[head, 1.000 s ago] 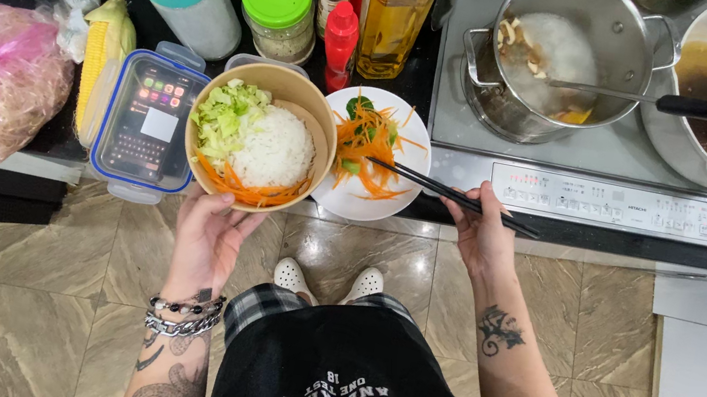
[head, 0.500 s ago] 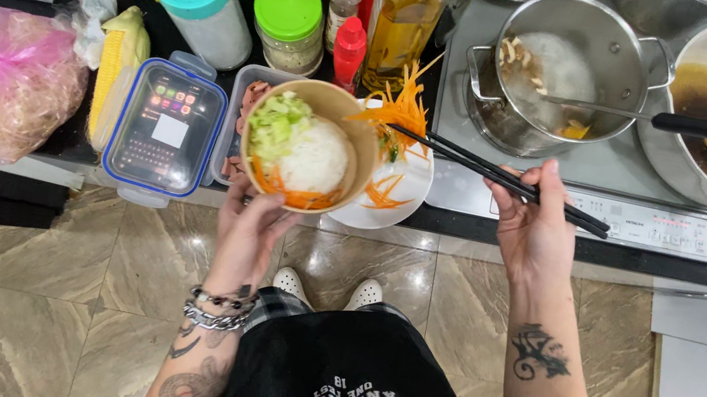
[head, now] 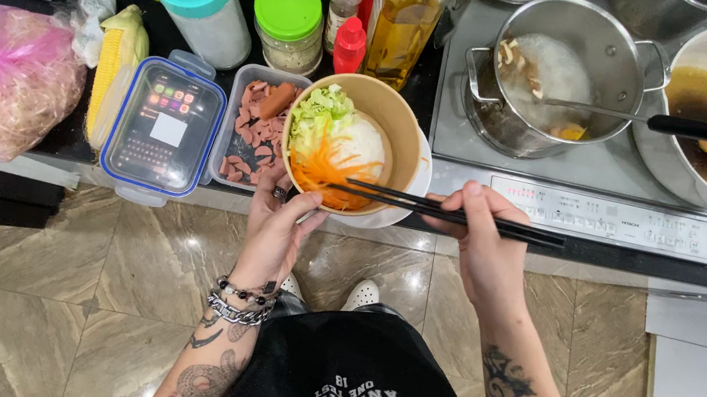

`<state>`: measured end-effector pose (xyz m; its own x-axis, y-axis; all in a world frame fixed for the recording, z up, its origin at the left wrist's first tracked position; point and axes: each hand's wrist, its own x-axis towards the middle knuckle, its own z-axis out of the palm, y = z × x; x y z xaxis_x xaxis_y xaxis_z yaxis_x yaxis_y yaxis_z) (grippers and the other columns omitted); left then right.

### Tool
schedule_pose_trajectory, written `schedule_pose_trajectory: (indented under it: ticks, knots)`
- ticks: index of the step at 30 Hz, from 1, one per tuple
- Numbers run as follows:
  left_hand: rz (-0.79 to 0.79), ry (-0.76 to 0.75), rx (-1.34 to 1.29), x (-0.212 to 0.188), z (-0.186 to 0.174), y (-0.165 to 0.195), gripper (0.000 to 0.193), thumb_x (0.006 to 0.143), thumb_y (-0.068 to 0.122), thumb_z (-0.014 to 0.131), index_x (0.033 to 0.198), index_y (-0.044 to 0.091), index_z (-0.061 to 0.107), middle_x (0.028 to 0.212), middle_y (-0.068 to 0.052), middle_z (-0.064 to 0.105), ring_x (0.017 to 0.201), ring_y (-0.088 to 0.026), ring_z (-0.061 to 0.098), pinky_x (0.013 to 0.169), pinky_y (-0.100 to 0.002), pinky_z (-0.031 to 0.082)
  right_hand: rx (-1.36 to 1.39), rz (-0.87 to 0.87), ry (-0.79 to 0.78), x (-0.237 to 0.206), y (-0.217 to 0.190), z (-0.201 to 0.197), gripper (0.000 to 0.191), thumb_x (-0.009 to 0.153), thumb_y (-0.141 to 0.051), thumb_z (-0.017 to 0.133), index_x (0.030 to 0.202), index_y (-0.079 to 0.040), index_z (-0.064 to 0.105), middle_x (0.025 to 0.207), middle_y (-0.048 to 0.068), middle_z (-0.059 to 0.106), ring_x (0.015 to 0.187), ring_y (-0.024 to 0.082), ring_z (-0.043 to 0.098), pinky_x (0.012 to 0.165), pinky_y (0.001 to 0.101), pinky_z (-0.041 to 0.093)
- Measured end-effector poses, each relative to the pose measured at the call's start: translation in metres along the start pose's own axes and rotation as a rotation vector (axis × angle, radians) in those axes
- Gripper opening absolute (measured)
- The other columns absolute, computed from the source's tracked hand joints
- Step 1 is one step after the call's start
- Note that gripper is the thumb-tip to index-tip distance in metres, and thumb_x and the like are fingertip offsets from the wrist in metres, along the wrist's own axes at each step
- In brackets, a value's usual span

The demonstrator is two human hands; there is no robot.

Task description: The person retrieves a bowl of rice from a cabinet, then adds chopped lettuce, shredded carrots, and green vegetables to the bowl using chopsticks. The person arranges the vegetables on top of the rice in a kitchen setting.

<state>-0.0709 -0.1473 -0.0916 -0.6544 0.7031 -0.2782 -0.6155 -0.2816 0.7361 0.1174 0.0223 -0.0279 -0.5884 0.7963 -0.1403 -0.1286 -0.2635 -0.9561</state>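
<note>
Your left hand (head: pixel 277 224) cups the tan paper bowl (head: pixel 353 141) from below, tilting it over the white plate (head: pixel 413 185) at the desk edge. Your right hand (head: pixel 484 249) pinches smooth black chopsticks (head: pixel 447 212), their tips over shredded carrot (head: pixel 329 171), cabbage and rice.

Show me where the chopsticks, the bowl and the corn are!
chopsticks (head: pixel 456 214): head view, middle of the black sticks.
bowl (head: pixel 404 126): head view, tan inner wall, right side.
corn (head: pixel 110 67): head view, yellow kernels.
</note>
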Motion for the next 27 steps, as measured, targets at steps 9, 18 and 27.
schedule_pose_trajectory:
  ticks: [9,18,27]
  knots:
    - [-0.079,0.024,-0.046,-0.002,-0.006,-0.002,0.051,0.089,0.004,0.065,0.134,0.004,0.04,0.132,-0.012,0.058,0.109,-0.026,0.07,0.093,-0.04,0.06,-0.565,-0.239,-0.309,-0.01,-0.051,0.011,0.021,0.102,-0.003,0.054,0.091,0.005,0.069,0.102,0.011,0.076,0.097,0.016,0.071,0.091,0.0304,0.057]
    - [-0.072,0.064,-0.009,-0.003,-0.007,0.002,0.063,0.088,0.005,0.067,0.143,0.0,0.037,0.133,-0.013,0.058,0.109,-0.025,0.069,0.091,-0.04,0.06,-0.275,-0.174,-0.226,-0.001,-0.047,-0.001,0.032,0.11,-0.01,0.047,0.089,0.002,0.068,0.104,0.011,0.075,0.096,0.015,0.069,0.092,0.0304,0.056]
    - [-0.079,0.056,-0.027,-0.005,-0.011,0.001,0.064,0.089,0.006,0.066,0.145,-0.001,0.036,0.132,-0.016,0.058,0.111,-0.027,0.07,0.093,-0.042,0.06,-0.507,-0.154,-0.314,-0.001,-0.031,0.018,0.022,0.102,-0.004,0.055,0.088,0.003,0.07,0.102,0.011,0.077,0.096,0.014,0.069,0.091,0.0293,0.055]
